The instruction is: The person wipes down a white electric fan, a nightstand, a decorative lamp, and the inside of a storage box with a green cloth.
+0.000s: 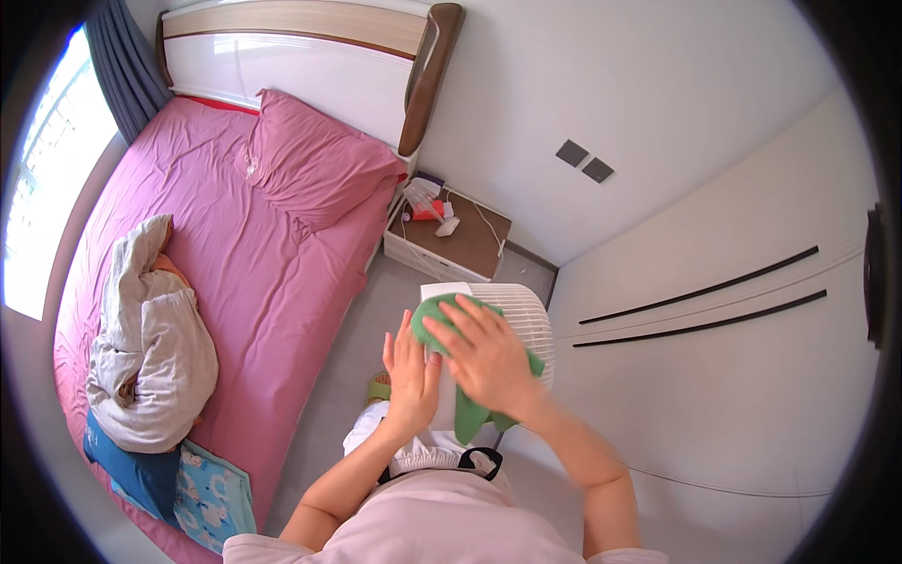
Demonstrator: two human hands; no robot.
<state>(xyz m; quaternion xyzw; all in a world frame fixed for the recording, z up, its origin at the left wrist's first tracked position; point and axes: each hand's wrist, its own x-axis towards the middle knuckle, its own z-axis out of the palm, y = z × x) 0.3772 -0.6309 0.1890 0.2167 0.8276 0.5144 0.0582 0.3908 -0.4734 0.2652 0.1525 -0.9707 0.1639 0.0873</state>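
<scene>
A white, rounded thing with a slatted grille [532, 315] stands in front of me. My right hand [484, 352] presses a green cloth [474, 416] against its top, fingers spread over the fabric. Part of the cloth hangs down on the side toward me. My left hand [411, 376] lies along the left side of the white thing, next to the cloth. Its fingers are stretched out and hold nothing that I can see. The hands and the cloth hide much of the white thing's upper face.
On the left is a bed with a pink sheet [272, 310], a pink pillow [319, 169] and a bundled beige quilt [150, 348]. A brown-topped nightstand [474, 233] holds small items and cables. White cabinet doors with long black handles [700, 285] line the right.
</scene>
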